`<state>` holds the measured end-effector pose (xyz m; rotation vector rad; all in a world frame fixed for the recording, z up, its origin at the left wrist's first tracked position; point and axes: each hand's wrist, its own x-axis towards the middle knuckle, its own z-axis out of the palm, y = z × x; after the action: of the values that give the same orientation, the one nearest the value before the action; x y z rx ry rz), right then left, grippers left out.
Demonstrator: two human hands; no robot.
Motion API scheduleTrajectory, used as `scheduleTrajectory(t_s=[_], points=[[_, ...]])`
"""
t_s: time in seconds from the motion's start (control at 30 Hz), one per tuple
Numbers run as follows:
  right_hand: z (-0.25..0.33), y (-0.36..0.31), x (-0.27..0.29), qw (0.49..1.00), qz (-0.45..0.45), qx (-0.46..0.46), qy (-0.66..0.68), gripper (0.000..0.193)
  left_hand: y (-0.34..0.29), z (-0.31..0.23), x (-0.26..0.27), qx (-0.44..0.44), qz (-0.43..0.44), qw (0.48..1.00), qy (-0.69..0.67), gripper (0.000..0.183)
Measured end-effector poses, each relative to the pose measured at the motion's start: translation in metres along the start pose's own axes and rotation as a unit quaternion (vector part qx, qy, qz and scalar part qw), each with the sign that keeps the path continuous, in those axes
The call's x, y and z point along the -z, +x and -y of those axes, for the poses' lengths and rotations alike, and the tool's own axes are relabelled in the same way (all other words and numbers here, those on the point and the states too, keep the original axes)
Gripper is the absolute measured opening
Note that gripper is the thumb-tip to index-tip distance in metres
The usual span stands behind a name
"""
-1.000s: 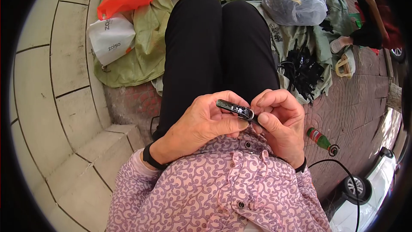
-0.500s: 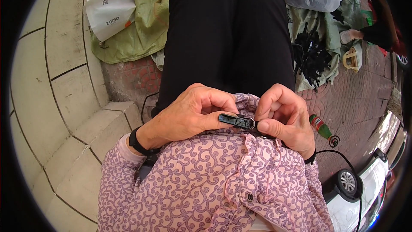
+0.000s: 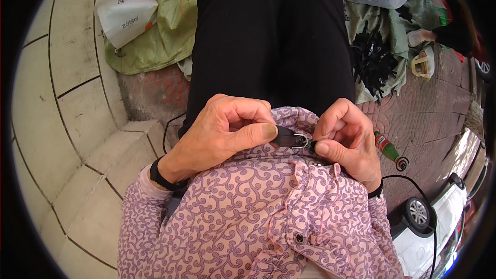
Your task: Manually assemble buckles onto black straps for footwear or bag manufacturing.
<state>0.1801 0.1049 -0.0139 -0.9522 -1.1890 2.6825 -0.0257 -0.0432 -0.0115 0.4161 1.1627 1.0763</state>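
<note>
Over my lap, my left hand [image 3: 227, 130] pinches a small black piece [image 3: 285, 136] between thumb and fingers. Its smooth, rounded side shows, and part of it is hidden under the thumb. A silvery metal ring [image 3: 301, 141] sits at its right end. My right hand [image 3: 350, 143] has thumb and curled fingers closed on the short black end [image 3: 312, 145] beyond that ring. The exact kind of piece cannot be made out. Both hands rest just above the patterned pink shirt [image 3: 232, 201].
Pale stone steps [image 3: 77, 119] run along the left. A white bag [image 3: 126, 15] lies on green sacking [image 3: 178, 31] at the far left. To the right are a heap of black pieces [image 3: 373, 59], a green bottle [image 3: 387, 148], a white car [image 3: 434, 227] and a person's shoe [image 3: 419, 37].
The black piece has turned over: its glossy, hollowed side faced up before, its smooth side does now. My left thumb has shifted, and both hands stay closed on the piece.
</note>
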Motion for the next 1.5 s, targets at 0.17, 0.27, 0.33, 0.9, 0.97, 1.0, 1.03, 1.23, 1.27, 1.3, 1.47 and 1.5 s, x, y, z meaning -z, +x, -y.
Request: scheduleTrajectory(t_s=[0.17,0.27,0.33,0.9,0.97,1.0,1.03,1.23,1.27,1.3,1.47,1.5], points=[[-0.002,0.004,-0.004,0.998,-0.012,0.031,0.051,0.024,0.004,-0.012,-0.015,0.049,-0.041,0.987,-0.145,0.022],[-0.006,0.009,-0.01,0.994,-0.021,0.074,0.075,0.023,0.009,-0.005,-0.013,0.059,-0.011,0.99,-0.13,0.037],[-0.006,0.012,-0.012,0.993,-0.025,0.105,0.051,0.023,0.012,0.003,-0.015,0.04,-0.013,0.989,-0.139,0.033],[0.002,0.019,-0.018,0.941,-0.129,0.268,-0.163,0.025,0.038,0.008,-0.033,-0.247,-0.136,0.951,0.128,0.008],[0.008,0.02,-0.024,0.954,-0.12,0.247,-0.119,0.024,0.039,0.009,-0.034,-0.288,-0.152,0.932,0.16,0.008],[0.009,0.022,-0.025,0.969,-0.11,0.213,-0.062,0.022,0.039,0.007,-0.034,-0.294,-0.153,0.924,0.19,0.008],[0.009,0.024,-0.025,0.979,-0.099,0.178,-0.006,0.019,0.039,0.006,-0.034,-0.3,-0.154,0.915,0.221,0.008],[0.01,0.024,-0.027,0.982,-0.062,0.165,0.069,0.014,0.04,0.003,-0.036,-0.347,-0.189,0.887,0.24,0.011],[0.01,0.025,-0.028,0.98,-0.059,0.173,0.084,0.013,0.041,0.004,-0.036,-0.347,-0.19,0.887,0.238,0.011],[0.009,0.025,-0.03,0.98,-0.059,0.172,0.083,0.013,0.041,0.004,-0.036,-0.361,-0.198,0.876,0.251,0.011],[0.008,0.025,-0.034,0.978,-0.076,0.154,0.12,0.005,0.04,0.004,-0.038,-0.392,-0.227,0.844,0.286,0.012],[0.008,0.025,-0.033,0.978,-0.077,0.154,0.118,0.005,0.04,0.004,-0.038,-0.393,-0.222,0.84,0.302,0.013]])
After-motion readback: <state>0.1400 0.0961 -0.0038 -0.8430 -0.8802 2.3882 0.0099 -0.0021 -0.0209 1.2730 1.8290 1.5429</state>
